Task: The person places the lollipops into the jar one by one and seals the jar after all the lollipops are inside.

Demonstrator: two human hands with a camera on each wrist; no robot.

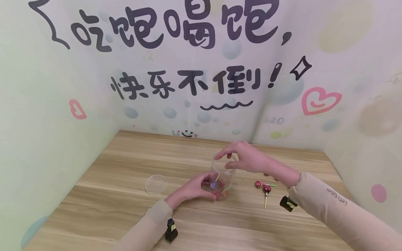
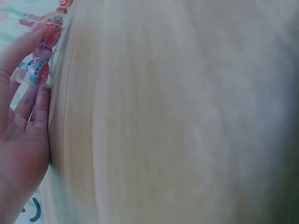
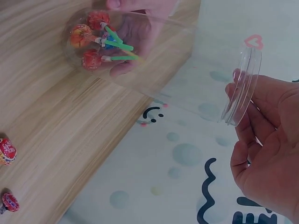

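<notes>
A clear plastic jar [image 1: 228, 179] stands upright on the wooden table, its mouth uncovered. Inside lie several wrapped lollipops [image 3: 91, 59], mostly red and orange with green sticks, plus a blue one [image 1: 213, 185]. My left hand [image 1: 196, 188] holds the jar low on its side, thumb in front and fingers behind. Over the mouth is my right hand [image 1: 248, 158], its fingers bent loosely at the rim [image 3: 243, 88] and the thumb apart, with nothing visible between them. Right of the jar lie a red lollipop [image 1: 258, 184] and a darker red lollipop [image 1: 267, 189].
A clear round lid [image 1: 155, 184] lies flat on the table [image 1: 125, 164] left of the jar. Small dark pieces [image 1: 276, 178], partly hidden by the right forearm, sit behind the loose lollipops. A printed wall cloth [image 1: 188, 115] borders the table's back.
</notes>
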